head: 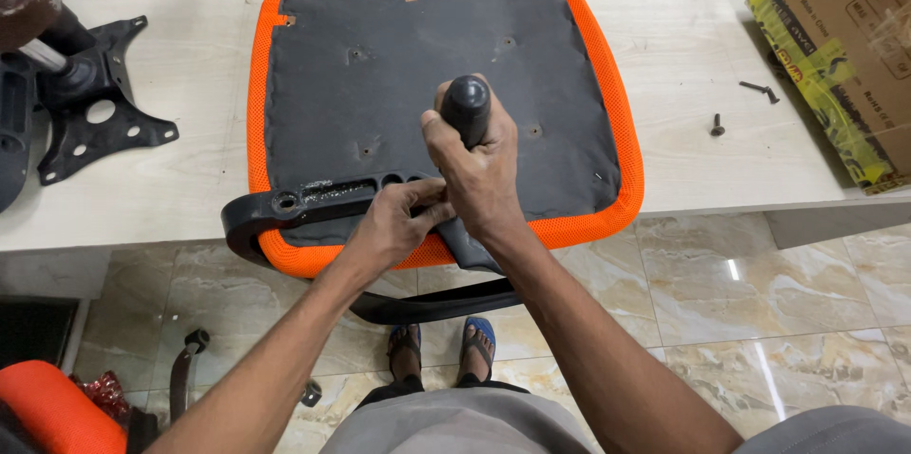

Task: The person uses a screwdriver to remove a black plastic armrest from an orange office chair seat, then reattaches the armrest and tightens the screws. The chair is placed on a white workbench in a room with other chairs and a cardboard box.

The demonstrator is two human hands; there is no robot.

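Both forearms reach forward over the worktop [171, 217] edge; the left hand [394, 222] pinches the black armrest bracket [313, 200]; the right hand [479, 174] is fisted around an upright black tool handle [466, 108]; beyond lies the upturned orange-edged seat cushion [427, 46].

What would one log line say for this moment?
right hand: grips black tool handle | left hand: on black armrest bracket | seat cushion: upside down on table
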